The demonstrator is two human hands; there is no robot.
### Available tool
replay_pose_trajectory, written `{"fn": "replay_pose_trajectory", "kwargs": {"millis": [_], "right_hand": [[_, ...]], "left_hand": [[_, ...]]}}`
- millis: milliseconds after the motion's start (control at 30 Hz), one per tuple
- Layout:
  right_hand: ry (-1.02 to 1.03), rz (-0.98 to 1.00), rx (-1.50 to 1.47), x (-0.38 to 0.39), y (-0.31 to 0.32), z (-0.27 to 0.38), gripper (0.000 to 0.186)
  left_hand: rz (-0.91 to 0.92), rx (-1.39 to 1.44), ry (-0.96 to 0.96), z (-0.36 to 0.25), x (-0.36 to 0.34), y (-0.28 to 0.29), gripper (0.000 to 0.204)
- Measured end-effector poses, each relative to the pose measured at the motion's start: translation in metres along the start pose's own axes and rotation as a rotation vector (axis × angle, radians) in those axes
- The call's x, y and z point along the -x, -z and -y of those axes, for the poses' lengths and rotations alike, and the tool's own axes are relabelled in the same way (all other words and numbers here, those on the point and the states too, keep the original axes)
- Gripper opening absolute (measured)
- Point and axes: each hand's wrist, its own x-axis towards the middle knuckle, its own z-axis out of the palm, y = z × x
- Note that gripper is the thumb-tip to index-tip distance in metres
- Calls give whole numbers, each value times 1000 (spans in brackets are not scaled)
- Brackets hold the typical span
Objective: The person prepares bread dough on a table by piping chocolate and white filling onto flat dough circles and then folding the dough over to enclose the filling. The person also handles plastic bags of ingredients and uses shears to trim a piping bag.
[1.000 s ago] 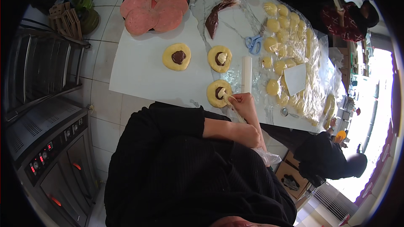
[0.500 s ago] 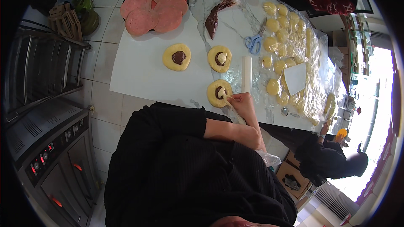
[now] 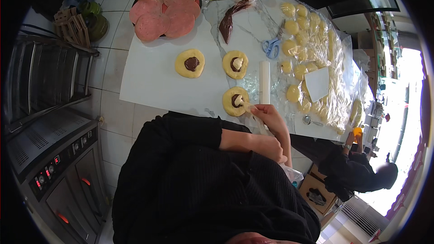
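Note:
A clear piping bag (image 3: 258,121) of pale cream slants over the table's near edge. My right hand (image 3: 270,116) pinches it close to its tip, which touches the cream on the nearest dough round (image 3: 230,108). My left hand (image 3: 270,149) is closed around the bag lower down, close to my body, and the bag's loose end (image 3: 294,174) sticks out beyond it. Behind lies a second dough round (image 3: 229,72) with chocolate spread and a dab of cream. To its left, a third dough round (image 3: 182,68) carries only chocolate spread.
Sliced meat (image 3: 153,23) fills a dark plate at the back left. A chocolate-filled piping bag (image 3: 227,27), blue scissors (image 3: 271,48) and a white rolling pin (image 3: 265,82) lie mid-table. Dough balls (image 3: 291,27) sit under plastic on the right. Another person (image 3: 348,171) stands beyond the right end.
My right hand has moved slightly right and down, drawing the bag tip a little. The other person's hands and the orange thing have shifted toward the table.

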Motion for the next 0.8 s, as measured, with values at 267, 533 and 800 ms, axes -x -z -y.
{"fn": "replay_pose_trajectory", "kwargs": {"millis": [267,533,800], "right_hand": [[57,271,-340,31,20,20,40],[-3,458,-383,29,-3,56,20],[-55,629,-353,-11,-36,96,23]], "left_hand": [[10,-198,-25,-6,-3,6,16],[-38,-299,33,-2,2,7,11],[-164,-358,170,3,32,34,9]]}}
